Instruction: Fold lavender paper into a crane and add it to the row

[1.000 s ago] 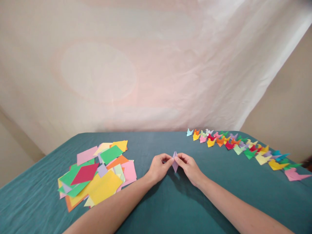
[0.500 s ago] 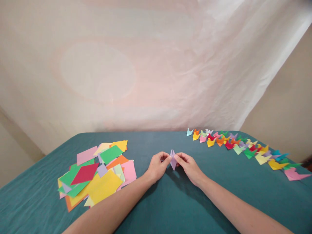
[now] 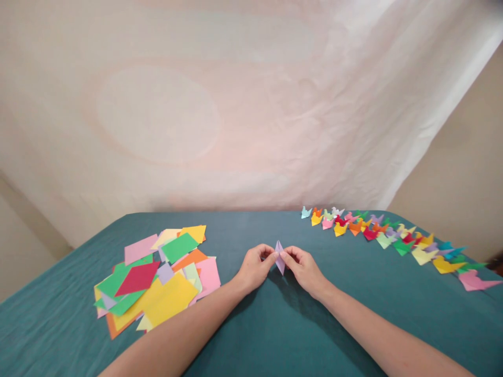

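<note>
A small lilac piece of folded origami paper, shaped like a narrow diamond, is held upright above the table in the middle of the view. My left hand pinches its left edge between thumb and fingers. On the opposite edge, my right hand grips it in the same way, thumb towards me. The fingers behind the paper are partly hidden.
Loose coloured paper sheets lie in an overlapping pile at the left, partly behind my left forearm. Folded paper birds in many colours stand in slanting rows at the right. A dark green cloth covers the table; a pale sheet hangs behind.
Both hands stay on the lilac folded paper. Its lower tip has shifted slightly to the right, and the thumbs sit a little closer together across it.
</note>
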Demonstrator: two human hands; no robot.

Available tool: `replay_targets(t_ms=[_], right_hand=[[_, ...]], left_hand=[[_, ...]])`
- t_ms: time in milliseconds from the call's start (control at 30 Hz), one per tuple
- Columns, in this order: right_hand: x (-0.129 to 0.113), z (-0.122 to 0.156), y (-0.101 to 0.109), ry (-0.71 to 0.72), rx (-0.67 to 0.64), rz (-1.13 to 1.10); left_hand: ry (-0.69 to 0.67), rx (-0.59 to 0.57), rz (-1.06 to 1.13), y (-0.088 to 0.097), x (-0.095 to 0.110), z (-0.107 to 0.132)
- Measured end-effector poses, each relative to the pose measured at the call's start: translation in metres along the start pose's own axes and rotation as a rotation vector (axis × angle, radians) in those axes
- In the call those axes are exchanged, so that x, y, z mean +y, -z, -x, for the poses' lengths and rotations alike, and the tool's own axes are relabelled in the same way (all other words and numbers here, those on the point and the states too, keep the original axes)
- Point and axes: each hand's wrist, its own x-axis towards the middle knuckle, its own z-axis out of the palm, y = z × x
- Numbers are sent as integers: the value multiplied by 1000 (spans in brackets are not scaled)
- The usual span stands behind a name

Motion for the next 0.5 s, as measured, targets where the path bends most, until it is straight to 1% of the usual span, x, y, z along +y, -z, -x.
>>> replay_targets(t_ms=[233, 500], right_hand=[[0, -2, 2, -30, -131, 16], [-3, -2, 0, -19, -150, 111]], left_hand=[[-15, 25, -13, 2, -1, -2], [12, 76, 50, 2, -3, -4]])
